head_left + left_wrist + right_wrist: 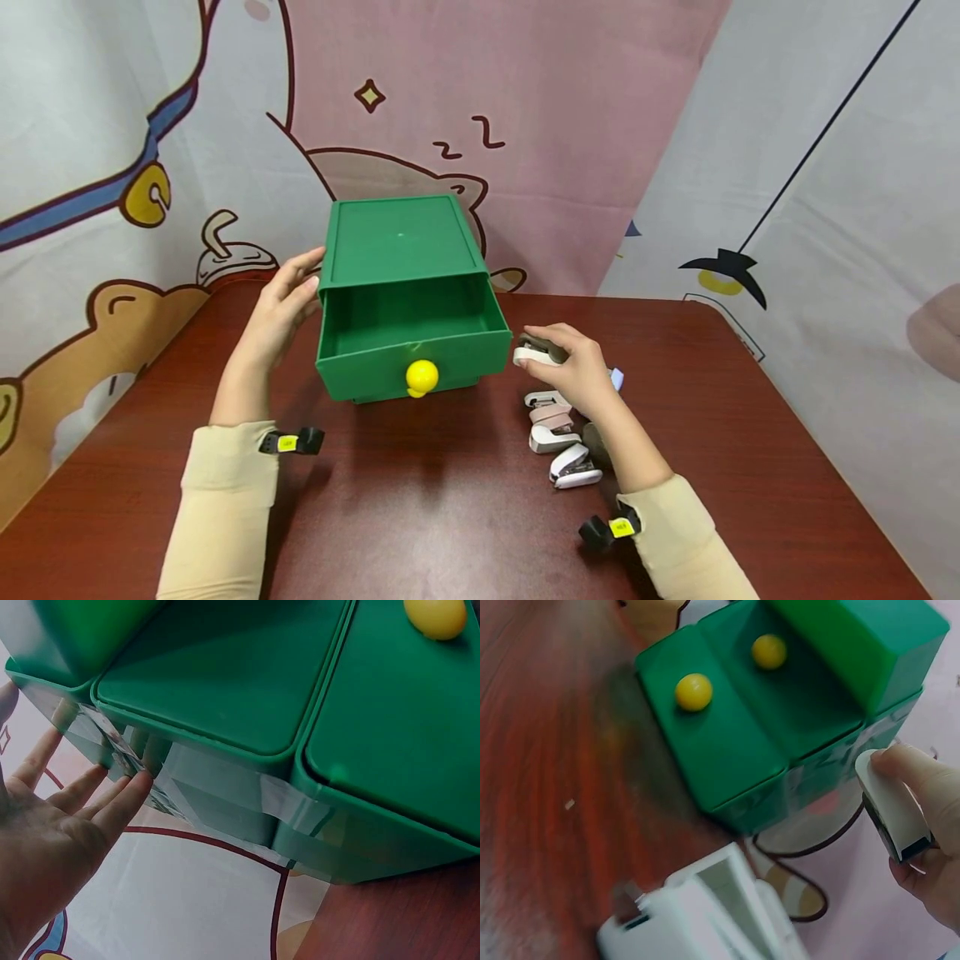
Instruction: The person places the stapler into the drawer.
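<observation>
A green drawer cabinet (401,242) stands near the back of the table, its top drawer (382,364) pulled out by a yellow knob (422,377); the visible inside is bare. My left hand (272,312) lies along the cabinet's left side, and in the left wrist view its spread fingertips (141,784) are right at the wall. To the right of the drawer front, my right hand (573,367) pinches a small white and dark stapler (534,357) between thumb and fingers, at about the height of the drawer's rim.
Below my right hand several small staplers lie in a row, among them a pink stapler (551,417) and a white stapler (576,467). A grey one (595,444) is partly hidden by the forearm. A patterned cloth (570,150) hangs behind the table (450,533).
</observation>
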Motion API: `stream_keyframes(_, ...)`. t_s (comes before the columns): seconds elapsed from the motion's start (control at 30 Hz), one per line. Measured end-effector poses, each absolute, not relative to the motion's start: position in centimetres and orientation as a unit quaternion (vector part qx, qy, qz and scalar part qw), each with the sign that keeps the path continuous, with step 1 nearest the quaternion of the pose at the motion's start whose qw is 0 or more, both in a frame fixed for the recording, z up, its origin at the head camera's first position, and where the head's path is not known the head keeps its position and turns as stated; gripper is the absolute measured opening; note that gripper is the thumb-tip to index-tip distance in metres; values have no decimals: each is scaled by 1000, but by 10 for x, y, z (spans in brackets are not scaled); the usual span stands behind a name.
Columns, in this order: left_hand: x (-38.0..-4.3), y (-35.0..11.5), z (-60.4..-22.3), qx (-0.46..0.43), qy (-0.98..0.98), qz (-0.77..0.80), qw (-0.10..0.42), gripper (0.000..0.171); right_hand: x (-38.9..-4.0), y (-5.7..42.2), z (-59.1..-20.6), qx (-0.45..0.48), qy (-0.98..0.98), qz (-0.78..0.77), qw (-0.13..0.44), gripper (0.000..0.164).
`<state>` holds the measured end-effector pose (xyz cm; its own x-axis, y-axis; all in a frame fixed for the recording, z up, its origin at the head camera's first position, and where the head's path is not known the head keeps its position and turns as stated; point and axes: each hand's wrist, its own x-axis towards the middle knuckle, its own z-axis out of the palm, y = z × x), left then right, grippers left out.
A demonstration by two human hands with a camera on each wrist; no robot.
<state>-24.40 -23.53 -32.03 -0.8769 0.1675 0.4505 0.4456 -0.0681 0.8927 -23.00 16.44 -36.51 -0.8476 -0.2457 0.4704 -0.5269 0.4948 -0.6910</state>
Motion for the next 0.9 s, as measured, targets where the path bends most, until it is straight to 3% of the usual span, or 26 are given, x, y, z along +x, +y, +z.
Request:
stream_keyframes(0.67,-245,-237,-321,-230,-669,-700,98,47,-211,139,-282,274,-788,486,259,40)
stream_keyframes(0.9,-246,-237,-322,-234,-665,-702,98,47,-207,124,-260,309,-775,488,256,41)
